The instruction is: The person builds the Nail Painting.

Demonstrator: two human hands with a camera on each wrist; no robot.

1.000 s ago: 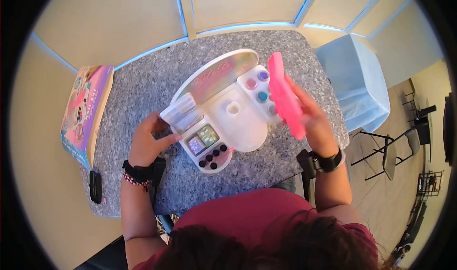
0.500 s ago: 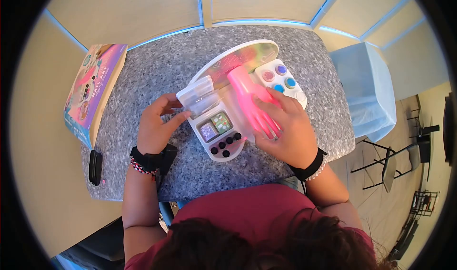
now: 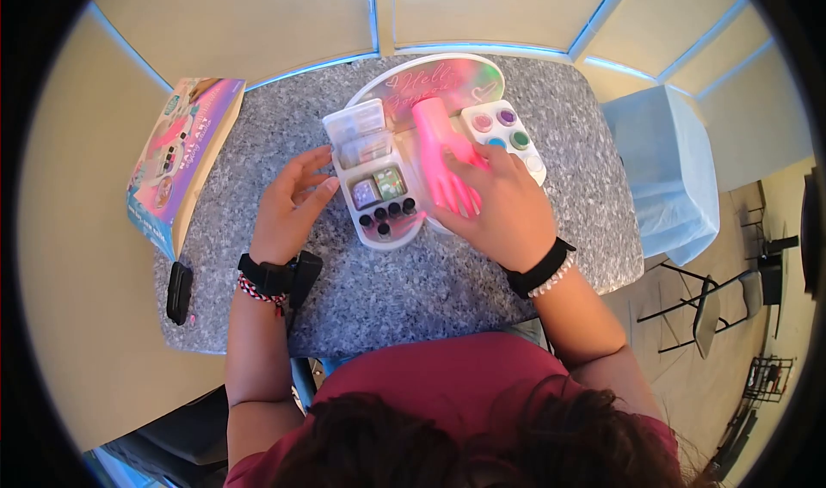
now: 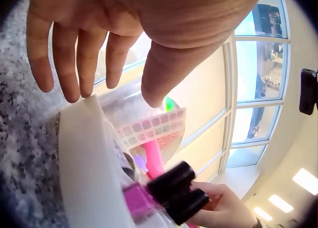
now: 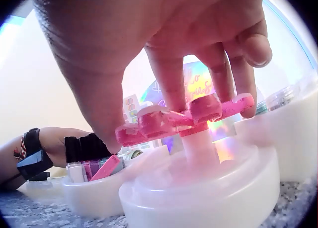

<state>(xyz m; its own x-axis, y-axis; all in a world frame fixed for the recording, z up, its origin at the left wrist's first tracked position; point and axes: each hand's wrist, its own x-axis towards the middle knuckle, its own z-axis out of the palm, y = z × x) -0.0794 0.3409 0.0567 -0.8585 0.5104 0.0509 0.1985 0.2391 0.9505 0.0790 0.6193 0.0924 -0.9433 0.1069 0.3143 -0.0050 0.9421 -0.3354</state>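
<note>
The pink plastic hand model [image 3: 441,148] lies over the middle of the white tray set [image 3: 413,230]; in the right wrist view it rests on a white post [image 5: 198,147]. My right hand [image 3: 508,204] is spread over it, fingers and thumb gripping its sides [image 5: 184,121]. Relaxed and holding nothing, my left hand [image 3: 295,206] is beside the tray's left edge, its fingertips close to the clear compartment [image 3: 361,133]. Black-capped bottles [image 3: 395,209] and two small square containers [image 3: 377,187] sit in the left section. Round pots [image 3: 520,139] fill the right section.
A colourful box [image 3: 185,153] stands at the table's left, with a black case [image 3: 179,293] nearer the front edge. The mirror-like oval panel [image 3: 447,88] rises behind the tray. Beyond the table's right side are a blue-covered object [image 3: 667,170] and folding chairs [image 3: 707,316].
The right hand has brought the pink model from the right side down onto the tray's middle. My left hand has come away from the clear compartment, and the tray has turned and shifted away.
</note>
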